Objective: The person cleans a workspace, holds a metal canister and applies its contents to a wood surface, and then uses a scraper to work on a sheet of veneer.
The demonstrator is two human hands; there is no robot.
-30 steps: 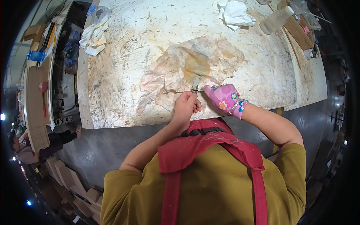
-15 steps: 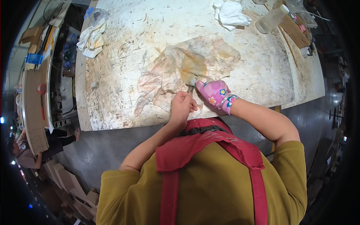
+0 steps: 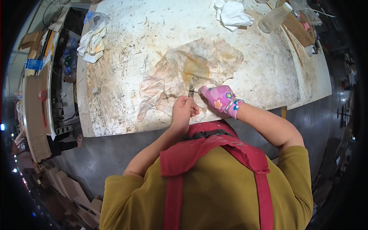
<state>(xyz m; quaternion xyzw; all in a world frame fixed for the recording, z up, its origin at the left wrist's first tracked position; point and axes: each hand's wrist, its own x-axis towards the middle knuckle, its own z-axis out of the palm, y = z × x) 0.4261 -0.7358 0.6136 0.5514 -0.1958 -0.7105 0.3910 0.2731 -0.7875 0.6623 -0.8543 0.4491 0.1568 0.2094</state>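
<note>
My bare left hand [image 3: 184,110] is closed on the lower end of a narrow dark metal tool [image 3: 191,89], whose exact kind I cannot make out. The tool points away from me over a crumpled, stained cloth [image 3: 168,73] spread on the worktable. On the right, my right hand [image 3: 220,99] wears a pink glove with a flower pattern. Its fingers are pressed together beside the tool. A thin bit shows between the glove's fingertips and the tool, too small to name.
The scuffed white worktable [image 3: 122,76] ends close to my waist. At its far right are a bunched white cloth [image 3: 234,16], a cloudy bottle [image 3: 274,18] and a wooden block [image 3: 298,30]. Another rag [image 3: 92,44] lies far left. A cardboard-topped bench [image 3: 36,115] and a person stand left.
The gloved right hand has drawn back slightly toward me from the tool's upper end, and the whitish patch there no longer shows. My left hand keeps its grip, shifted a little.
</note>
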